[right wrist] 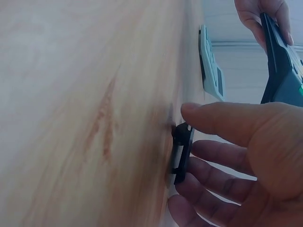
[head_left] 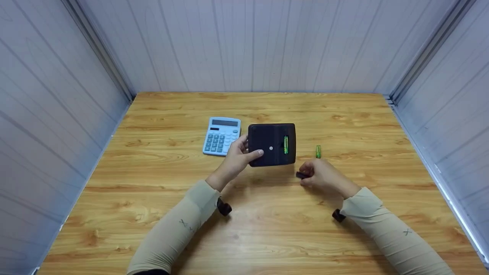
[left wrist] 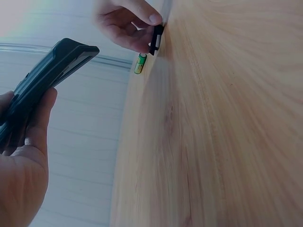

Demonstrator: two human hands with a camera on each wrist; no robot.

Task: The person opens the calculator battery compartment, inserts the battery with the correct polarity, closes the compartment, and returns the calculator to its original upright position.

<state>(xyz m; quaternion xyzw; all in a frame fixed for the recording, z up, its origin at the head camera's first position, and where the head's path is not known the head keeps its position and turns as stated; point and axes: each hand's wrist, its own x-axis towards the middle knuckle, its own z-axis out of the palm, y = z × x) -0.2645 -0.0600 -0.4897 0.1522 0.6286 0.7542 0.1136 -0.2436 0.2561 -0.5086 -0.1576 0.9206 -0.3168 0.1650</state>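
Observation:
A black device [head_left: 263,142] with its back facing up is gripped at its left edge by the left hand [head_left: 235,160], thumb on the back. One green battery [head_left: 286,144] lies in the slot at the device's right side. The right hand [head_left: 324,176] holds a small black cover [head_left: 301,175] between thumb and fingers, low over the table; in the right wrist view the cover [right wrist: 182,153] is at the fingertips, close to the wood. Just beyond that hand lies another green battery [head_left: 318,151], also visible in the left wrist view [left wrist: 140,64].
A light blue calculator [head_left: 222,136] lies face up on the wooden table [head_left: 244,244], left of the device and close to the left hand. Pale panel walls [head_left: 244,46] stand behind the table and on both sides.

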